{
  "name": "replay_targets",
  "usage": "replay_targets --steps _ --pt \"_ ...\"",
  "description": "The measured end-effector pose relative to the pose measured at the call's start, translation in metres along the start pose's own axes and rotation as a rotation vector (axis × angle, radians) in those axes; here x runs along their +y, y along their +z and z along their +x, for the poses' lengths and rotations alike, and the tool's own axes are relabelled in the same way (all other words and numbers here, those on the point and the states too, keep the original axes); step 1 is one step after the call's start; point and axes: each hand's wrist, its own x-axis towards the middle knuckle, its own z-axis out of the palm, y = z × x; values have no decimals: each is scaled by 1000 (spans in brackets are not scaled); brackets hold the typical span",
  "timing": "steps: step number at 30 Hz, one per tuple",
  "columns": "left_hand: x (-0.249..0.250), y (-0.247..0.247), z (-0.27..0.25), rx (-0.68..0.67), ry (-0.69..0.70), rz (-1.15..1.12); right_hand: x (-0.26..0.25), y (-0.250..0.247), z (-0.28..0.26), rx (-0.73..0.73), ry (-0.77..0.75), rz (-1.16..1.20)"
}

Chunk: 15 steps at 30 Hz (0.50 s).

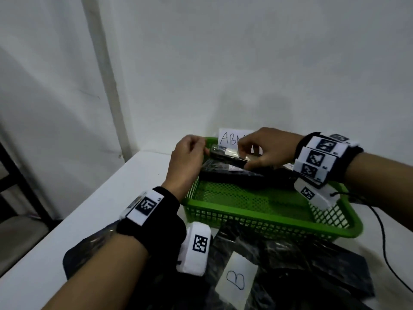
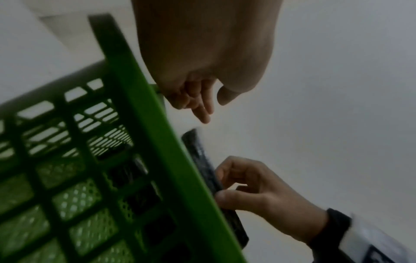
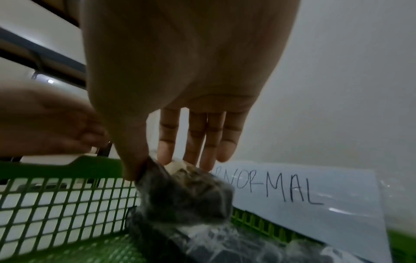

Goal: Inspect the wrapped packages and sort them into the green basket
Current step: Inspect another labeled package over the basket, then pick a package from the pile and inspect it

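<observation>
A black package in clear wrap [image 1: 225, 156] hangs over the far end of the green basket [image 1: 257, 224]. My right hand [image 1: 252, 155] pinches one end of it between thumb and fingers; the right wrist view shows that hand [image 3: 162, 165] on the package [image 3: 186, 195]. My left hand [image 1: 190, 151] hovers at the other end. In the left wrist view its loosely curled fingers [image 2: 202, 113] stand a little off the package [image 2: 202, 160] and hold nothing. More wrapped packages [image 1: 234, 174] lie in the basket under both hands.
A paper sign reading ABNORMAL [image 3: 303, 195] leans on the wall behind the basket. A pile of black wrapped packages [image 1: 290, 265] with a paper label B [image 1: 238, 279] lies on the white table [image 1: 111, 198] in front. A black cable [image 1: 384, 249] runs along the right.
</observation>
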Motion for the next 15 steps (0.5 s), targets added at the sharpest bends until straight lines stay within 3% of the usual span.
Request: replay_targets --steps 3,7,15 --pt "1 -7 2 26 134 84 -4 19 12 -37 -66 -65" --pt "-10 -8 9 -36 72 55 -15 46 28 -124 -156 -189" --pt "-17 -8 12 -22 40 -37 -24 72 51 -167 -140 -205"
